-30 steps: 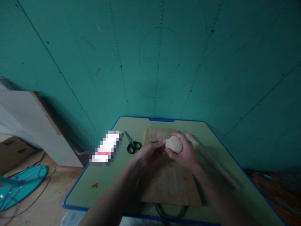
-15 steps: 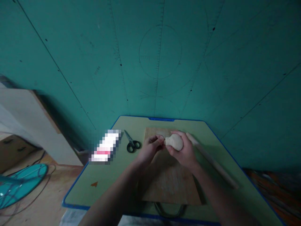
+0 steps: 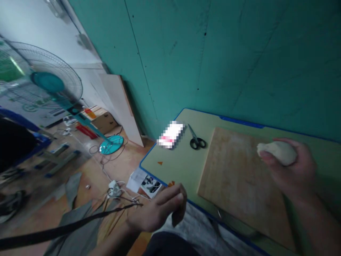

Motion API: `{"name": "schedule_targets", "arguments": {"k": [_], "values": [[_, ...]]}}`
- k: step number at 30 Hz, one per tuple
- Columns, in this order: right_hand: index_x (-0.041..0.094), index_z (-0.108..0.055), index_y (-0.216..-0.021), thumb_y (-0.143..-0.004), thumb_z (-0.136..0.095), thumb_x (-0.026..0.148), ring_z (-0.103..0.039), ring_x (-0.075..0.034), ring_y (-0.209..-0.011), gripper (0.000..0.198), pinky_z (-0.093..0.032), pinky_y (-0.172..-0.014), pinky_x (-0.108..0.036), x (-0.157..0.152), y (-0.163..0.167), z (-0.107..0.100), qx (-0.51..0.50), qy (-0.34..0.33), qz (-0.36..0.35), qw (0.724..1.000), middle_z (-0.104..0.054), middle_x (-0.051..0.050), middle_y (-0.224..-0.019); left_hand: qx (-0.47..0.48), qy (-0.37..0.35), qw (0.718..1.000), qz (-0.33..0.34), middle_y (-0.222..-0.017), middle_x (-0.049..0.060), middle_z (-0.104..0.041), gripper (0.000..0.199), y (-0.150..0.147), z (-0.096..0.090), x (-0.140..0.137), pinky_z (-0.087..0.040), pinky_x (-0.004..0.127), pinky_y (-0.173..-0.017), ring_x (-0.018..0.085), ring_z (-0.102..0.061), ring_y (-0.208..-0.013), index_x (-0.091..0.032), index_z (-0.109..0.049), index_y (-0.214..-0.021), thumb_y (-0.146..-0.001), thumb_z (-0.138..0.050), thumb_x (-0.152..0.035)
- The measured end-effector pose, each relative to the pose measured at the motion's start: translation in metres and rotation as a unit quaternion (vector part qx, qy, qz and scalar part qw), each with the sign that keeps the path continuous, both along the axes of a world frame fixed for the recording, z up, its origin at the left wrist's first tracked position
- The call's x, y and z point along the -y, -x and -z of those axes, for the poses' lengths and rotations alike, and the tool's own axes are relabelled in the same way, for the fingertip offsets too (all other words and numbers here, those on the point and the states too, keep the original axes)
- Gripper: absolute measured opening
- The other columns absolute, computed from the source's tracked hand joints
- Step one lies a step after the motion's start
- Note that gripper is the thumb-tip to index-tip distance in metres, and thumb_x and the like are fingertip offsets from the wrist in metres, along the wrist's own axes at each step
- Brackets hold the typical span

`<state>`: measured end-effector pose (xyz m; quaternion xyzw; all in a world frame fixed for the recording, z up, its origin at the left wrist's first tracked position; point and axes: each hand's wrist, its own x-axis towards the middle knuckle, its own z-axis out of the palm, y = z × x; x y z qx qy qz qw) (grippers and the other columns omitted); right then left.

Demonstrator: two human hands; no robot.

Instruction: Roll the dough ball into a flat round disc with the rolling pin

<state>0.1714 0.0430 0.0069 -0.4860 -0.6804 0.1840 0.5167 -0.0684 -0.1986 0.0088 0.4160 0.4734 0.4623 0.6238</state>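
Observation:
My right hand [image 3: 301,167] is wrapped round a pale lump of dough [image 3: 283,153], its narrower, torn-looking end pointing left, above the wooden board [image 3: 234,170]. Low down, off the table's front left edge, my left hand [image 3: 165,206] is closed with its fingers curled under. What those fingers hold, if anything, is hidden. Just behind its knuckles shows a small orange piece [image 3: 171,184]; I cannot tell whether the hand touches it. Scissors [image 3: 196,139] with black handles lie left of the board.
A blurred-out phone-like object [image 3: 172,134] and an orange scrap [image 3: 160,163] lie on the blue-edged table [image 3: 176,170]. To the left stand a teal fan [image 3: 48,81], a leaning panel [image 3: 122,106] and a cardboard box [image 3: 105,122]. Cables and a power strip [image 3: 114,188] cover the floor.
The view has swung left. My left hand has come away from the dough's narrow end and dropped down left past the table edge. My right hand still holds the dough.

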Motion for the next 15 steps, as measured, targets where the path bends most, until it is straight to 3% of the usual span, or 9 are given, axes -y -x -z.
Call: {"name": "schedule_targets", "arguments": {"k": [2,4,6,9,15], "values": [[0.027,-0.062,-0.084,-0.061,-0.077,0.063,-0.064,-0.023,-0.083,0.046,-0.048,-0.065,-0.042,0.004,0.002,-0.003,0.009,-0.007,-0.003,1.000,-0.067,-0.014,-0.096,-0.038,0.080,0.995,-0.045,-0.058,0.000,-0.050,0.046,0.012,0.029,0.042,-0.033,0.027,-0.053,0.010,-0.043,-0.051,-0.020,-0.051,-0.069,-0.091,-0.051,-0.061],[0.026,-0.063,-0.084,-0.061,-0.076,0.065,-0.065,-0.024,-0.085,0.047,-0.047,-0.067,-0.043,0.007,0.004,-0.004,0.022,-0.007,-0.006,1.000,-0.068,-0.014,-0.098,0.003,0.148,0.979,-0.139,-0.050,-0.006,-0.041,0.051,0.021,0.063,0.070,-0.029,0.025,-0.044,0.009,-0.035,-0.042,-0.022,-0.046,-0.070,-0.081,-0.057,-0.070],[0.025,-0.064,-0.084,-0.061,-0.075,0.065,-0.064,-0.023,-0.085,0.047,-0.047,-0.068,-0.043,0.007,0.005,-0.002,0.030,0.001,-0.007,1.000,-0.069,-0.013,-0.097,0.060,0.190,0.957,-0.211,-0.044,-0.011,-0.030,0.058,0.029,0.098,0.083,-0.024,0.022,-0.038,0.007,-0.026,-0.036,-0.024,-0.039,-0.066,-0.071,-0.061,-0.077],[0.023,-0.064,-0.084,-0.057,-0.075,0.064,-0.063,-0.024,-0.082,0.050,-0.049,-0.068,-0.042,0.002,0.005,0.006,0.019,-0.001,-0.005,1.000,-0.068,-0.011,-0.094,0.005,0.187,0.939,-0.289,-0.038,-0.012,-0.025,0.064,0.044,0.140,0.083,-0.022,0.021,-0.033,0.006,-0.024,-0.030,-0.024,-0.035,-0.059,-0.061,-0.064,-0.081],[0.021,-0.065,-0.087,-0.052,-0.075,0.054,-0.060,-0.022,-0.074,0.049,-0.048,-0.056,-0.034,-0.004,0.007,0.015,-0.040,0.038,-0.008,0.998,-0.067,-0.007,-0.090,-0.081,0.185,0.918,-0.341,-0.045,-0.004,-0.053,0.050,0.081,0.189,0.077,-0.036,0.020,-0.043,0.011,-0.053,-0.042,-0.020,-0.047,-0.065,-0.068,-0.068,-0.065]]}}
